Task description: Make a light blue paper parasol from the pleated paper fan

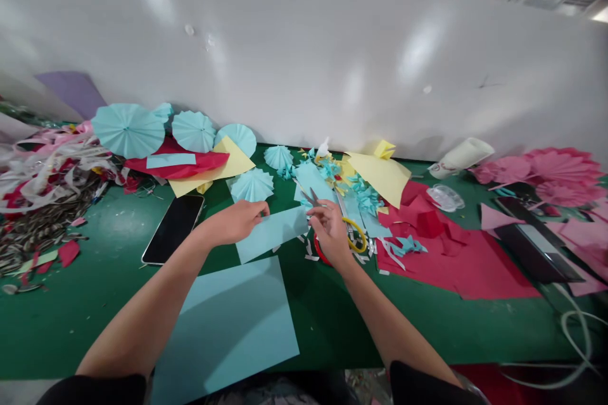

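My left hand (240,221) is closed on the left end of a light-blue paper strip (278,231), its fingers pinching the upper edge. My right hand (329,231) is at the strip's right end, fingers curled round a small pair of scissors (311,197). The blades stick out up and left, slightly apart; the grip is partly hidden by the fingers. Beside that hand lies a yellow handle loop (356,235), and a red loop shows partly beneath it. A large light-blue sheet (237,323) lies in front of me, under my left forearm.
Pleated blue paper fans (127,130) line the back left. A phone (173,229) lies left of my left hand, near tangled ribbons (42,171). Red paper (456,266), a yellow sheet (382,177), pink fans (560,171) and a black device (534,252) are at right.
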Available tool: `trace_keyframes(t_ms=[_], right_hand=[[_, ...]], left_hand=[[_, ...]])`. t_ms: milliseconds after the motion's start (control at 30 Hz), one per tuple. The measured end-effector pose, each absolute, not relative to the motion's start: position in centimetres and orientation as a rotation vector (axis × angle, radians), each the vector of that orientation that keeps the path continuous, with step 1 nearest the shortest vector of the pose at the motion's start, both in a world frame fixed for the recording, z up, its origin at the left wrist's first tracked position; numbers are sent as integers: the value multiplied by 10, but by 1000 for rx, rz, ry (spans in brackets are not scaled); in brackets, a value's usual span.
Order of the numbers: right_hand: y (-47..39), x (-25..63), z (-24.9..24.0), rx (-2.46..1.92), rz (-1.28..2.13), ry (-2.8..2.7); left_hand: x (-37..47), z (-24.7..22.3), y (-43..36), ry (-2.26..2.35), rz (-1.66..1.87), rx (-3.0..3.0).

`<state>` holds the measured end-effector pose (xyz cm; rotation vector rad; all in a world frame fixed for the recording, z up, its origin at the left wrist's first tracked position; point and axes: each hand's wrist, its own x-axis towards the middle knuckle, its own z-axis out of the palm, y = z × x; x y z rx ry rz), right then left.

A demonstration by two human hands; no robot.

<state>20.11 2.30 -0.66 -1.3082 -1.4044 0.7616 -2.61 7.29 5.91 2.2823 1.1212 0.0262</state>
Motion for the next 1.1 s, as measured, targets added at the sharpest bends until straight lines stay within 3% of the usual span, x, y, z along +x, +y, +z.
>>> trace_keyframes(t_ms=[200, 533, 1100], right_hand=[[11, 201, -13, -1403, 565, -1882], [1, 197, -21, -1343, 643, -2077], [3, 205, -7, -1473, 927, -1699]], left_hand=[[-28, 42, 67, 1060, 47, 2290], [-19, 9, 29, 1000, 12, 2196], [-25, 0, 37, 1401, 503, 2012]])
